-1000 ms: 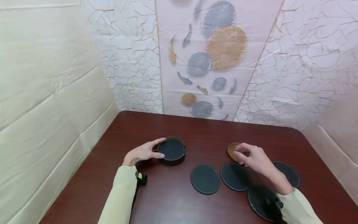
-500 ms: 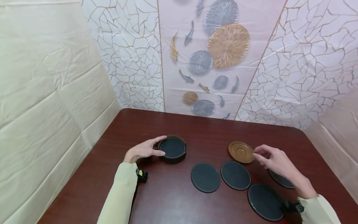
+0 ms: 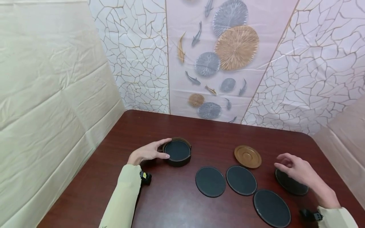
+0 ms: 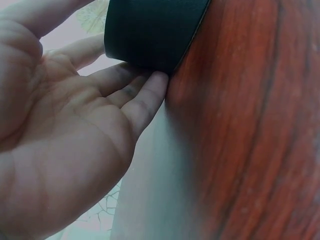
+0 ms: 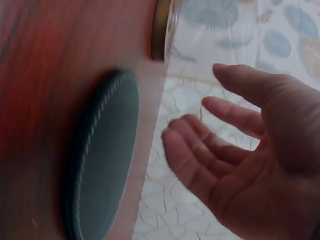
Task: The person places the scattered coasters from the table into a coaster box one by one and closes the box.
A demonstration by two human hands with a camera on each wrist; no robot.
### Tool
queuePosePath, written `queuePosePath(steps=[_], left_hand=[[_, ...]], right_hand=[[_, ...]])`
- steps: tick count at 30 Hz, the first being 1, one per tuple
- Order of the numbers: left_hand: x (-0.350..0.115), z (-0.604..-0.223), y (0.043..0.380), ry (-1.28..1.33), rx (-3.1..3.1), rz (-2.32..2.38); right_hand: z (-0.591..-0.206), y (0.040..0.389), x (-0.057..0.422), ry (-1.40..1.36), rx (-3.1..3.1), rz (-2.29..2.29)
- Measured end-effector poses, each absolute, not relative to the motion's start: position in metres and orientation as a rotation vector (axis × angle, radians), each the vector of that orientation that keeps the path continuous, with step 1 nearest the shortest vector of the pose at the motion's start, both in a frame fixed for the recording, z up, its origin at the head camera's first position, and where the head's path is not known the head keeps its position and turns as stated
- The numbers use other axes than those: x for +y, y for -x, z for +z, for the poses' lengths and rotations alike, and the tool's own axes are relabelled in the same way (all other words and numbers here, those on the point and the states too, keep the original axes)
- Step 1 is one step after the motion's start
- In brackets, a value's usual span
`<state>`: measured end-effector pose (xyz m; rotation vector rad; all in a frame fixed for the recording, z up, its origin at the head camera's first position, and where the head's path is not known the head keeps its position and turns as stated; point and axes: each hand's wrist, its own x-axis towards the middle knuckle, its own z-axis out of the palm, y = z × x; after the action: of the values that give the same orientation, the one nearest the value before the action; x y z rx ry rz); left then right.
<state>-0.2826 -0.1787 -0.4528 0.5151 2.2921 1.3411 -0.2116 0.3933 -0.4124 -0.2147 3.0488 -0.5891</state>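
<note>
My left hand (image 3: 148,151) holds the left side of a round black coaster holder (image 3: 178,163), thumb at the near rim and a finger at the far rim. A black coaster (image 3: 177,150) lies inside the holder. In the left wrist view several fingertips rest against the wall of the holder (image 4: 150,35), low by the tabletop. My right hand (image 3: 297,169), fingers loosely curled and holding nothing, hovers over a black coaster (image 3: 293,185) at the right. The right wrist view shows this stitched-edge coaster (image 5: 107,160) apart from the fingers. A brown grooved disc (image 3: 247,156) lies left of the hand.
Three more black coasters lie on the dark red wooden table (image 3: 171,202): a left one (image 3: 210,181), a middle one (image 3: 241,180) and a near one (image 3: 272,208). Patterned cloth (image 3: 142,57) hangs behind the table, with pale fabric (image 3: 57,110) along the left side.
My right hand has moved off the brown disc, rightward to above the right-hand coaster. The disc stays on the table. My left hand keeps its place at the holder.
</note>
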Motion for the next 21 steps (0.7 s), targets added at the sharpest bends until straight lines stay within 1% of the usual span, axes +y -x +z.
queuePosePath(steps=[5,11,21], left_hand=[[-0.177,-0.452,0.282,-0.517,2.3,1.331],[-0.177,-0.451,0.281,-0.511,2.299,1.332],[-0.177,-0.453,0.282,-0.511,2.299,1.342]], right_hand=[[-0.409,0.217,0.413,0.172,3.059,-0.495],[-0.412,0.221,0.425,0.128,3.016,-0.483],[-0.421,0.222,0.443,0.144,2.945,-0.423]])
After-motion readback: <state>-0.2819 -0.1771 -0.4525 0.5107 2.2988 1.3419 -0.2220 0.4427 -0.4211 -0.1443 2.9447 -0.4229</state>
